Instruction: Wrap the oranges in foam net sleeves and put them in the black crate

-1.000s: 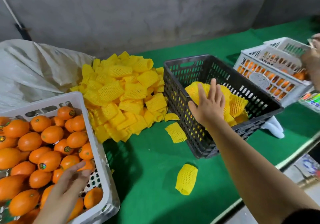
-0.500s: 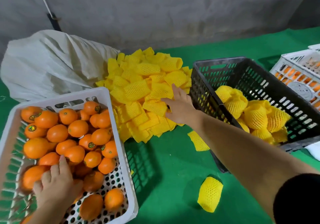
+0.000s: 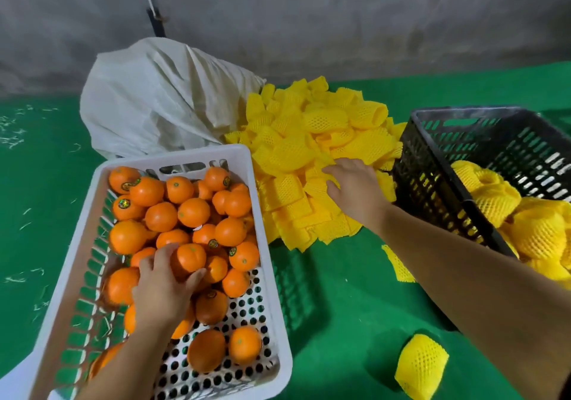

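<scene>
glossy orange (image 3: pixel 191 256), stickered, left-hand grip

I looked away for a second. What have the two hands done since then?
The right hand left the black crate and reached onto the foam sleeve pile. The left hand moved up the white basket and gripped an orange. The containers stayed put.

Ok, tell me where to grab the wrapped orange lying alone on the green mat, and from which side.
Take the wrapped orange across its rounded middle, coming from above. It lies on its side on the green mat with open space around it, and the foam net gives the fingers a soft, grippy surface.
</scene>
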Demonstrator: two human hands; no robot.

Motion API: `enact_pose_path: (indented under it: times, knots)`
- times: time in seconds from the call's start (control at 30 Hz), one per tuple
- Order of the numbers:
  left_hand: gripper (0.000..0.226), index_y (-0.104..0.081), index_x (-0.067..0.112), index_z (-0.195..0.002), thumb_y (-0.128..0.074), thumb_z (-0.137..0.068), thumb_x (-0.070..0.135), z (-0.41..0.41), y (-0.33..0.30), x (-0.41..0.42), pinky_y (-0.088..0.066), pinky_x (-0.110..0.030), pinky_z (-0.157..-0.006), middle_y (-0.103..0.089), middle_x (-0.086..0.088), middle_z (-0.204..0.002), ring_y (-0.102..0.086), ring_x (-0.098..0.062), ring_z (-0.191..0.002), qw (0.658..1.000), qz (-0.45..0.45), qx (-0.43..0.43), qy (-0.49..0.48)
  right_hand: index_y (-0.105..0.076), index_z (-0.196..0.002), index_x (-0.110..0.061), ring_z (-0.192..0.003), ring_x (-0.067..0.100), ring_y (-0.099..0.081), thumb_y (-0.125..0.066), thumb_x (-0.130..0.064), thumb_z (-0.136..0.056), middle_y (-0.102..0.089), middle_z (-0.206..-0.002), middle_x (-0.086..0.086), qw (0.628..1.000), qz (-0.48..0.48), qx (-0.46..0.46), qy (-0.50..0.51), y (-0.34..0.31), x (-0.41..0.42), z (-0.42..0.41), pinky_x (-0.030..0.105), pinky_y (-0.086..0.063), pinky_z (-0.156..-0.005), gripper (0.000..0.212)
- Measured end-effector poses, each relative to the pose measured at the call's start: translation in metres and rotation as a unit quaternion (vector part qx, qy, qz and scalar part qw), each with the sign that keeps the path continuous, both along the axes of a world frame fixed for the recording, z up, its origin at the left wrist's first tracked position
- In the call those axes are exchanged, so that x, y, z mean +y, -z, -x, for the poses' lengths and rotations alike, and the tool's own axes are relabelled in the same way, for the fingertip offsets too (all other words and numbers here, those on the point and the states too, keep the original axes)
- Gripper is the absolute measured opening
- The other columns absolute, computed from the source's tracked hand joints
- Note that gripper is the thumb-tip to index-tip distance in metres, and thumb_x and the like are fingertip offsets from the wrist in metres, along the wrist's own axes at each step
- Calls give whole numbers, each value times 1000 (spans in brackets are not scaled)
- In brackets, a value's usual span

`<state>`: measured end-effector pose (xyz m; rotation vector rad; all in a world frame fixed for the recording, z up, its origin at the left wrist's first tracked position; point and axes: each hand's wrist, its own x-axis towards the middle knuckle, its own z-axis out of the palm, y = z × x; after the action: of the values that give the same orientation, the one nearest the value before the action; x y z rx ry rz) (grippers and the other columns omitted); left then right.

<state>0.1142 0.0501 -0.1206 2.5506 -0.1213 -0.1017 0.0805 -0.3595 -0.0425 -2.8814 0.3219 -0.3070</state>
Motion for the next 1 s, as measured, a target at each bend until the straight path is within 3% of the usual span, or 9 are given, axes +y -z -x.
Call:
enact_pose_path:
  times: [0.1, 0.23, 0.37, 0.5, 0.57, 0.63, 0.77, 0.87, 1.0]
  knots:
    - [65, -46, 50, -132, -84, -79, 57, 8, -24, 6, -51, -37, -89, -52, 18, -134, -58, -9, -119, 984, 172, 4, 41, -51, -151, -22, -134, 31, -48, -62, -17, -101, -51, -145, 8, 981, -182, -60, -18, -17, 25, 22, 44, -41, -108, 51]
    - [75, -43, 64, -136, -79, -73, 80, 49, -63, 10, -50, -26, -83, -51, 45, -126, -59, 22, -105, 954, 298, 39, 21, -18, -163, -39, -150, 12, -21, -64, -15, -96, -21, -162, -14, 930, -357, 53, -67, -32, 85, 62, 37, -27, -120, 86]
    - [74, -57, 48, -141, -78, -77, 77, 102, -73, 4, -60, -39, -87, -70, 17, -130, -73, -8, -108, 920, 380, 97, 22, -46, -149, -39, -139, 1, -39, -57, -8, -102, -44, -152, -10, 889, -449, -31, -84, -25, 155, 99, 26, -35, -117, 57]
    - [75, -60, 34, -143, -81, -79, 67, 129, -84, 2, -64, -37, -88, -71, 5, -133, -73, -18, -115, 892, 441, 98, 23, -33, -150, -51, -129, 5, -53, -52, -16, -102, -51, -146, -10, 865, -493, -36, -89, -16, 196, 120, 28, -48, -107, 63]
    - [80, -60, 36, -142, -82, -75, 73, 137, -87, 3, -64, -33, -84, -69, 4, -135, -73, -20, -114, 880, 462, 104, 26, -25, -138, -62, -106, 6, -64, -58, -12, -98, -60, -126, -8, 866, -489, -52, -92, -15, 205, 124, 28, -58, -88, 72]
    - [80, -64, 42, -137, -84, -68, 77, 142, -88, 5, -63, -32, -78, -63, 3, -141, -72, -21, -112, 876, 471, 103, 31, -23, -123, -62, -103, 10, -64, -65, -3, -93, -56, -122, -2, 886, -452, -45, -90, -13, 211, 124, 34, -60, -85, 78]
    - [79, -66, 45, -136, -86, -66, 76, 144, -91, 10, -63, -33, -77, -55, 2, -149, -70, -22, -115, 863, 496, 97, 33, -41, -104, -47, -92, 14, -64, -70, -9, -92, -62, -103, -4, 899, -427, -44, -90, -10, 223, 124, 46, -59, -78, 49]
    - [82, -65, 38, -140, -86, -70, 73, 145, -91, 10, -61, -35, -78, -54, -5, -150, -69, -30, -114, 849, 516, 104, 41, -64, -109, -35, -87, 7, -65, -57, -30, -98, -70, -96, -13, 895, -425, -129, -35, -9, 238, 127, 38, -58, -77, 13]
    - [72, -74, 37, -129, -87, -68, 73, 149, -94, 8, -63, -37, -81, -49, 14, -154, -63, -23, -130, 853, 503, 100, 99, -59, -131, -26, -105, 14, -64, -60, -27, -103, -70, -116, -6, 904, -398, -154, 14, -10, 247, 121, 36, -55, -86, 28]
